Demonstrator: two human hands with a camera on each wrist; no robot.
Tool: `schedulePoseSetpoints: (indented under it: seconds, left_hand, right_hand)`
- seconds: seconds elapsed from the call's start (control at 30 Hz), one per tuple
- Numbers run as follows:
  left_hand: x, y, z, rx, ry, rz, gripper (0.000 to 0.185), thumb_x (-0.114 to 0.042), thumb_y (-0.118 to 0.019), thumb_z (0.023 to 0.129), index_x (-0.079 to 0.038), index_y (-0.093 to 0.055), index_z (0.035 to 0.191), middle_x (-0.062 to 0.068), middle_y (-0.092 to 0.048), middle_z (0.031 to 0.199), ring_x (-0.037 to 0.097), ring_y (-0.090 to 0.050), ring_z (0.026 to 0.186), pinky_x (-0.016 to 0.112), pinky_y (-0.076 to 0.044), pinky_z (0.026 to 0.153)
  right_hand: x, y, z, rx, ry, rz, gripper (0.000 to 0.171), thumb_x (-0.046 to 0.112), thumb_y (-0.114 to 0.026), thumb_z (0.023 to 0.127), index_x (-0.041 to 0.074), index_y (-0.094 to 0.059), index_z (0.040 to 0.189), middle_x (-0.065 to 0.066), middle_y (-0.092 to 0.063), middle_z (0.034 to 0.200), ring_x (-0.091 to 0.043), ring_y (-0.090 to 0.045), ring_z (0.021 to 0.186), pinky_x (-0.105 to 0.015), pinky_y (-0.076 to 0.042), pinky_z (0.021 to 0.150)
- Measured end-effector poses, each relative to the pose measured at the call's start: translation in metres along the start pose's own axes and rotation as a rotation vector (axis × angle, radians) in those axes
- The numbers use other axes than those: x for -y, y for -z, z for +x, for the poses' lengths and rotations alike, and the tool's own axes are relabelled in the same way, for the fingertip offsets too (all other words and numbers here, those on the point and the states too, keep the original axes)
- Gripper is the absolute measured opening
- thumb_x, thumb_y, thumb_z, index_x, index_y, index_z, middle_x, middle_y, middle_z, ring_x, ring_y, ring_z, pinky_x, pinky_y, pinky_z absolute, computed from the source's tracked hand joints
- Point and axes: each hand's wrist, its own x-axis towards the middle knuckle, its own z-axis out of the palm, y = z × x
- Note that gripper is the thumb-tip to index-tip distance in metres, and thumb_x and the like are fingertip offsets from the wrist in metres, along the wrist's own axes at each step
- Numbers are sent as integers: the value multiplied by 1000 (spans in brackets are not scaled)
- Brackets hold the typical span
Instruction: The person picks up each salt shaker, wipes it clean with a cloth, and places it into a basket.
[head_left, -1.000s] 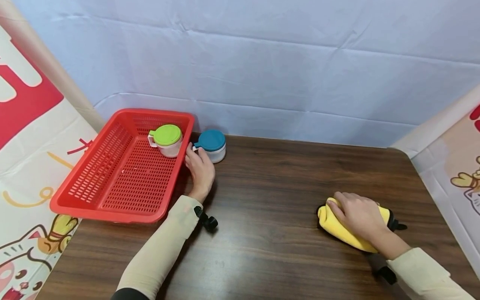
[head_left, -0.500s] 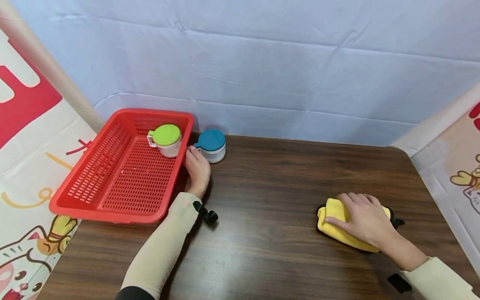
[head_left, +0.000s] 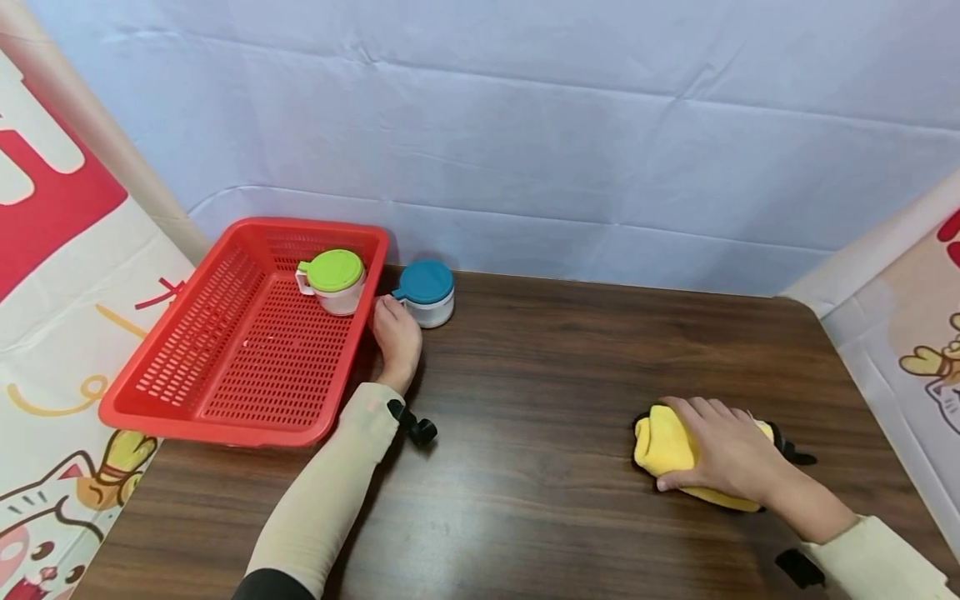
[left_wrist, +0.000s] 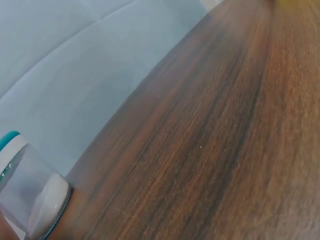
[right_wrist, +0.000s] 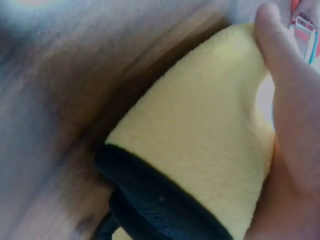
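Note:
My left hand (head_left: 396, 333) rests on the dark wooden table (head_left: 540, 375), between a red basket (head_left: 225, 429) and a white cup with a blue lid (head_left: 426, 292). Its fingertips lie by the cup's handle, but they are hidden behind the knuckles, so a grip cannot be made out. The left wrist view shows that blue-lidded cup (left_wrist: 30, 195) close by at the lower left. My right hand (head_left: 723, 454) grips a folded yellow cloth (head_left: 660, 442) with a black edge, fingers over the top and thumb along the near side. The right wrist view shows the yellow cloth (right_wrist: 200, 150) against the hand.
A white cup with a green lid (head_left: 332, 281) stands in the basket's far right corner. A pale blue sheet hangs behind the table, and printed banners flank both sides. The table's right edge runs close to the cloth.
My right hand slid across the yellow cloth and its thumb wrapped round the near edge. My left hand drew back slightly from the blue-lidded cup, with its fingers more curled.

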Motion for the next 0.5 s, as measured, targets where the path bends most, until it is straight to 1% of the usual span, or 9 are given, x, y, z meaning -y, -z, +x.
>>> schedulePoseSetpoints:
  seconds: [0.1,0.2,0.27,0.3,0.37,0.43,0.5]
  left_hand:
    - [1,0,0,12,3,-5,35,-18,-36,109,9,-57,102,29,-58,101,45,-53,105,50,-38,100]
    - [2,1,1,26,-2,-19,34,-17,-36,108,8,-57,99,28,-56,98,45,-52,102,50,-38,99]
    - [3,1,2,39,1,-31,33,-17,-36,108,7,-56,97,27,-54,95,44,-52,100,50,-39,98]
    - [4,2,3,45,3,-32,33,-17,-36,107,6,-56,95,26,-54,95,43,-51,99,49,-39,97]
    - [5,2,4,60,10,-34,33,-18,-35,106,5,-55,94,25,-54,95,42,-51,98,49,-39,96]
    - [5,2,5,74,23,-36,33,-19,-34,105,3,-56,93,23,-54,96,40,-51,97,48,-39,96]
    - [5,3,6,85,35,-39,33,-19,-34,103,3,-56,93,22,-54,95,38,-50,96,46,-39,94]
  right_hand:
    - [-1,0,1,24,-1,16,116,89,-63,64,5,-47,143,-19,-61,124,-45,-60,111,-67,-47,81]
    - [-2,0,1,28,-4,25,113,86,-67,65,5,-49,140,-18,-62,122,-42,-62,108,-64,-48,80]
    - [-2,0,2,30,-9,32,109,83,-72,66,3,-50,137,-16,-64,116,-38,-64,101,-60,-50,77]
    - [-2,-1,3,32,-11,41,106,80,-74,66,2,-52,134,-14,-65,111,-33,-65,95,-56,-51,75]
    - [-3,-1,4,42,-10,64,95,73,-79,67,1,-55,124,-6,-65,97,-22,-62,81,-45,-51,66]
    - [-3,-2,4,53,-2,89,79,66,-82,70,4,-58,113,2,-59,84,-13,-54,68,-35,-45,58]
    - [-2,-2,5,71,0,112,63,58,-84,73,9,-59,103,7,-52,77,-7,-45,62,-29,-39,54]
